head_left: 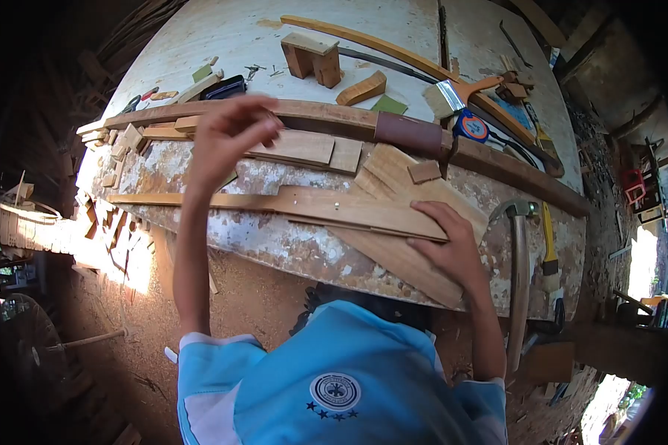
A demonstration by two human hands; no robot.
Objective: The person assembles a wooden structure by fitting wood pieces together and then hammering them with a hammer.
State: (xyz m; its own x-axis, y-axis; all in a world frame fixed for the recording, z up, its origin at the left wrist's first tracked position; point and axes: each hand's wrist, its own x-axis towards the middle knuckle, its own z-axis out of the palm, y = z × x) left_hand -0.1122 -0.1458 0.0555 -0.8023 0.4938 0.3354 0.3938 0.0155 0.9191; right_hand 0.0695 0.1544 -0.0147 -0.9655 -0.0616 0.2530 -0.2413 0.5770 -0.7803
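My right hand (pixel 453 241) grips the right end of a long paddle-shaped wooden board (pixel 371 210), thumb below its near edge and fingers on top. A narrow strip extends from the board's left side, and small shiny spots show on its face. Beneath it lie wider planks (pixel 401 259), set at an angle. My left hand (pixel 234 133) is raised over the left of the bench, slightly blurred, with bent fingers and thumb apart. I see nothing held in it. Behind it are flat wooden pieces (pixel 297 148) and a long dark beam (pixel 334 115).
On the right lie a hammer (pixel 521 259), a yellow-handled brush (pixel 548 237), a tape measure (pixel 471 126) and a wide paintbrush (pixel 456 95). A small wooden stool-shaped piece (pixel 310 58) stands farther back. Wood offcuts (pixel 130 139) cover the left of the worn bench (pixel 252 248).
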